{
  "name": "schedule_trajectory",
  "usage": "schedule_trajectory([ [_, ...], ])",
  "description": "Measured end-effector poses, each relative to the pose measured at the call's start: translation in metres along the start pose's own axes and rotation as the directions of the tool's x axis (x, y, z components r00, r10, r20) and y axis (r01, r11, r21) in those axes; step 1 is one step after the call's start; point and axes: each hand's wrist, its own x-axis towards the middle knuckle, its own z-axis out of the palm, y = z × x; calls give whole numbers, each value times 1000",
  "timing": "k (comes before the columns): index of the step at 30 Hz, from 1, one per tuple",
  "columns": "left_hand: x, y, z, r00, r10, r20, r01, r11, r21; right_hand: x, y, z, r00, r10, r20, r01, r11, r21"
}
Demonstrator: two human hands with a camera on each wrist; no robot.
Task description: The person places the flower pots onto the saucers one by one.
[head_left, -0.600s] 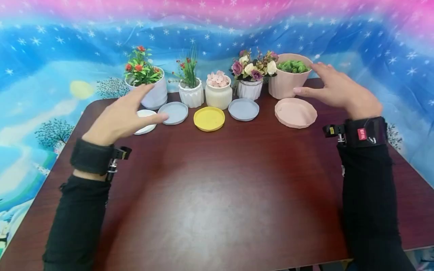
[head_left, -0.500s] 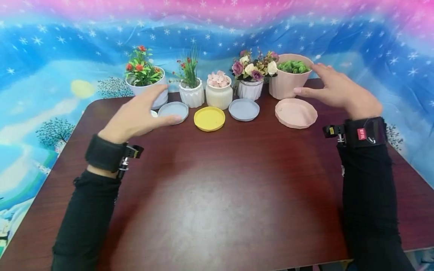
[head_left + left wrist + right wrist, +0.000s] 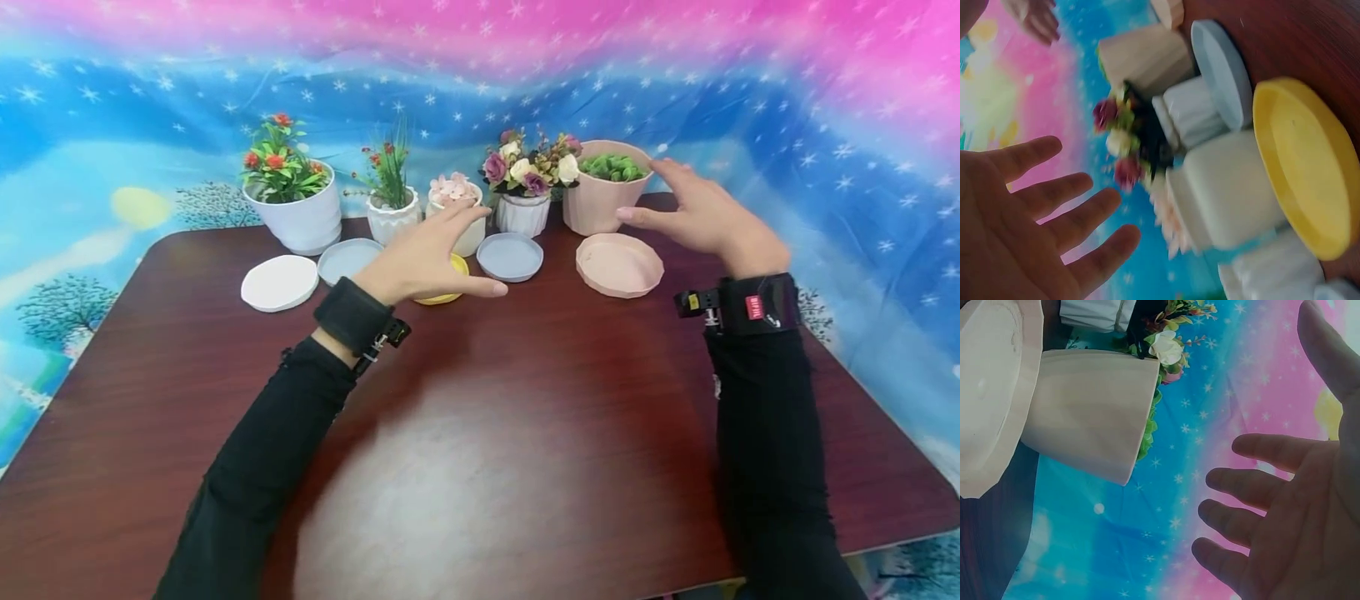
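My left hand (image 3: pixel 420 262) hovers with spread fingers over the yellow saucer (image 3: pixel 1307 169), partly hiding it and the cream pot (image 3: pixel 1235 187) of pale pink flowers behind. Its palm holds nothing in the left wrist view. My right hand (image 3: pixel 708 217) is raised beside the large pink pot (image 3: pixel 600 202) of green leaves, fingers extended and empty. In the right wrist view a gap separates those fingers from the pot. The round pink saucer (image 3: pixel 619 265) lies on the table in front of that pot.
Along the back stand a white pot (image 3: pixel 296 217) with red flowers, a small grass pot (image 3: pixel 393 218) and a pot of purple and white roses (image 3: pixel 528 171). A white saucer (image 3: pixel 279 283) and two blue-grey saucers, one right of centre (image 3: pixel 510 257), lie before them. A snowflake cloth (image 3: pixel 450 100) hangs behind.
My left hand has swept right, from the red-flowered pot to above the yellow saucer, uncovering the white saucer. The head view has shifted slightly. My right hand stays by the pink pot.
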Motion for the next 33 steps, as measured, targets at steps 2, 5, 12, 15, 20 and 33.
schedule_trajectory([
  [2, 12, 4, 8, 1000, 14, 6, -14, 1000, 15, -2, 2, -1, 1000, 18, -11, -18, 1000, 6],
  [5, 27, 8, 20, 999, 41, 8, -40, 999, -23, -2, 5, 0, 999, 36, -29, -36, 999, 12],
  [12, 66, 26, 47, 998, 48, 50, -45, 998, -49, -2, 9, -4, 997, 52, -49, -52, 999, 16],
  [15, 79, 34, 57, 997, 34, 66, -30, 998, -49, -1, 9, -3, 998, 40, -53, -40, 999, 19],
  [20, 96, 42, 75, 994, 60, 90, -54, 996, -67, -1, 8, -1, 998, 41, -52, -40, 999, 26],
  [33, 128, 50, 116, 988, 126, 89, -112, 983, -147, -3, 7, -3, 997, 54, -50, -53, 998, 23],
])
